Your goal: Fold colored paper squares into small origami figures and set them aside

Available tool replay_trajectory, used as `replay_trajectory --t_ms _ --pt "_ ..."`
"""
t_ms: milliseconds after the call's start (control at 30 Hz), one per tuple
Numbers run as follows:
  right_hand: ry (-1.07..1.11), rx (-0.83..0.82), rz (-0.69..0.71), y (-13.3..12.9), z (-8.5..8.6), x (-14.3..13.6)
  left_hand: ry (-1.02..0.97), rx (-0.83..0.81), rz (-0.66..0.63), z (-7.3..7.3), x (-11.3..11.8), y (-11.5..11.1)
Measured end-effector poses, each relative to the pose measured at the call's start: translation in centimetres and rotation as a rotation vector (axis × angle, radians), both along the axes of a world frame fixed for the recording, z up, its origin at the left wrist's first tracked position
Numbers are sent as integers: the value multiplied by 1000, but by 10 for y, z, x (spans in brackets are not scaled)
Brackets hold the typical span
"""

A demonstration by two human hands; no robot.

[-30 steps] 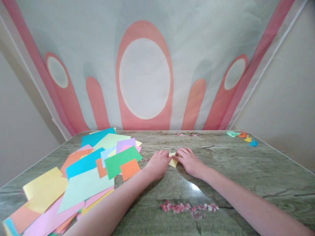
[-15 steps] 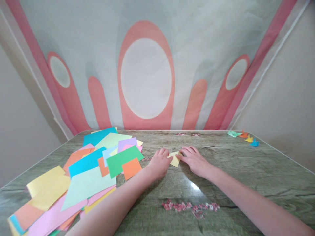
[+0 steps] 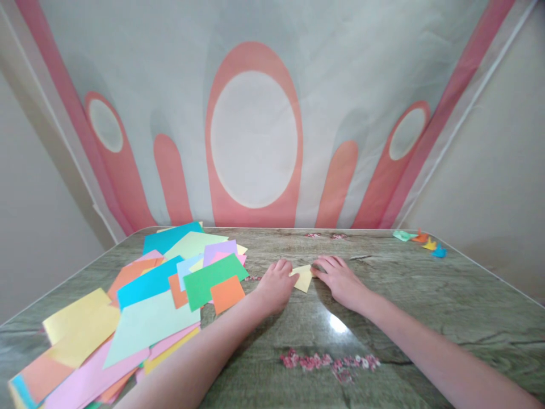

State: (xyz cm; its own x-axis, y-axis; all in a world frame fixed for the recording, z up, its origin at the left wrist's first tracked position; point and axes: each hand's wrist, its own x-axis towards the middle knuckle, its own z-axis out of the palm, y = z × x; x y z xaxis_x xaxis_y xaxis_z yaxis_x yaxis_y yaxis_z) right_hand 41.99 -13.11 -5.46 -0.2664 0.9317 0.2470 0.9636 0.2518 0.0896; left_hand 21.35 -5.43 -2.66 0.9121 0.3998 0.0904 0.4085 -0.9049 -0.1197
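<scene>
A small pale yellow piece of folded paper [image 3: 304, 280] lies on the table between my two hands. My left hand [image 3: 276, 285] is closed at its left edge, thumb pointing in over the paper. My right hand [image 3: 338, 279] has its fingers bent at the paper's right corner, with thumb and fingertips close together. The fingertips of both hands partly cover the paper's edges, so its full outline is hidden.
A spread heap of coloured paper sheets [image 3: 145, 321] covers the table's left side, near my left forearm. Several small folded paper figures [image 3: 430, 244] sit at the far right corner. The wood-patterned table [image 3: 409, 307] has pink flower prints and meets a printed backdrop [image 3: 255, 218].
My right hand has shifted slightly right, its thumb drawing back off the paper so more of the right part shows. My left hand stays at the left edge.
</scene>
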Motion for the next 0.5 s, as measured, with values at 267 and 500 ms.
replay_trajectory --t_ms 267,500 --pt "-29 61 71 5 -15 -14 -10 14 3 0 1 -1" --pt "-28 24 32 6 -13 -17 29 35 27 5 -1 -4"
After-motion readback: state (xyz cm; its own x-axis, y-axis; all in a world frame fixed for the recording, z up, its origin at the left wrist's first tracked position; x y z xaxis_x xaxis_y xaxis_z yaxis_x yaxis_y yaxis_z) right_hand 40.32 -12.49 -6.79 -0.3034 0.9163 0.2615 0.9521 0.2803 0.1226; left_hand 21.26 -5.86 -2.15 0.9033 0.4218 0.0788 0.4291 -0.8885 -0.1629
